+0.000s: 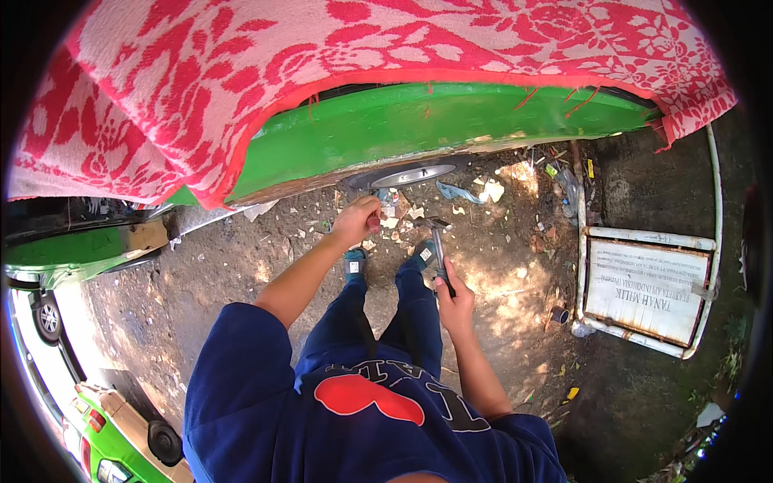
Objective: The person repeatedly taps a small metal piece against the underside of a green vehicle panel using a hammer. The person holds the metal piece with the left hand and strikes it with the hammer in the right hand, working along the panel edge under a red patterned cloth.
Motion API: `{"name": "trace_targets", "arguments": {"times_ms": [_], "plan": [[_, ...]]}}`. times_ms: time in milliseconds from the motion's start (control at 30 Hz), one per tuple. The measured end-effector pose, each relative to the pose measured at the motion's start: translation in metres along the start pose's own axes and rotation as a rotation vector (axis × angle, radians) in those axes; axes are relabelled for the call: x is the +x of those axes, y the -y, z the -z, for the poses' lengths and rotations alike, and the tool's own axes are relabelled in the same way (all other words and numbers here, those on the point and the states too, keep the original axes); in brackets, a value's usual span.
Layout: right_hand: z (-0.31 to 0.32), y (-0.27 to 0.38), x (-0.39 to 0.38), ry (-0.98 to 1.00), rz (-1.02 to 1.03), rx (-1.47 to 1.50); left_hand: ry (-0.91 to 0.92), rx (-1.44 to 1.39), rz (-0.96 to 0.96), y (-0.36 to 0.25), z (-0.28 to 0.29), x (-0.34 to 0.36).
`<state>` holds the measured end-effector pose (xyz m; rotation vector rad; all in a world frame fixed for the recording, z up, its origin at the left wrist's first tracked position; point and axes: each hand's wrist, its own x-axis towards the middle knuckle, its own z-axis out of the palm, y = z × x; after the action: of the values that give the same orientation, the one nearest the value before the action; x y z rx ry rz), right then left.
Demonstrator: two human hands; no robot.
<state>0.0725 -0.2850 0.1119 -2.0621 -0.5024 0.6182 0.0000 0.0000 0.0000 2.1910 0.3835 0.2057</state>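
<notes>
My right hand (457, 303) grips a hammer (438, 248) by its handle. The dark metal head points away from me, above the ground near my right foot. In front of my left foot, my left hand (354, 224) is closed around a small thing with a reddish end (373, 222); the fingers hide most of it, and its kind cannot be made out. Both hands are apart from the green car body (386, 122) ahead, which has a wheel (415, 175) low on its side. A red and pink floral blanket (322, 44) drapes over the car.
Broken chips and litter (394, 213) lie on the dirt floor near the wheel. On the right stands a white-framed sign (644, 282) with a small dark cup-like thing (560, 315) beside it. Another green vehicle (121, 439) is at the lower left.
</notes>
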Motion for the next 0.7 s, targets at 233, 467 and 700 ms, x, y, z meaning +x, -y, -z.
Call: {"name": "trace_targets", "arguments": {"times_ms": [233, 467, 700], "plan": [[0.013, 0.025, -0.023, -0.024, -0.050, 0.057, -0.095, 0.018, -0.121, -0.012, 0.026, -0.030], [0.011, 0.050, -0.032, -0.055, 0.014, 0.069, -0.190, 0.025, -0.140, -0.012, 0.042, -0.020], [0.001, 0.049, -0.037, 0.026, 0.001, 0.037, -0.194, 0.002, -0.119, -0.003, 0.040, -0.014]]}}
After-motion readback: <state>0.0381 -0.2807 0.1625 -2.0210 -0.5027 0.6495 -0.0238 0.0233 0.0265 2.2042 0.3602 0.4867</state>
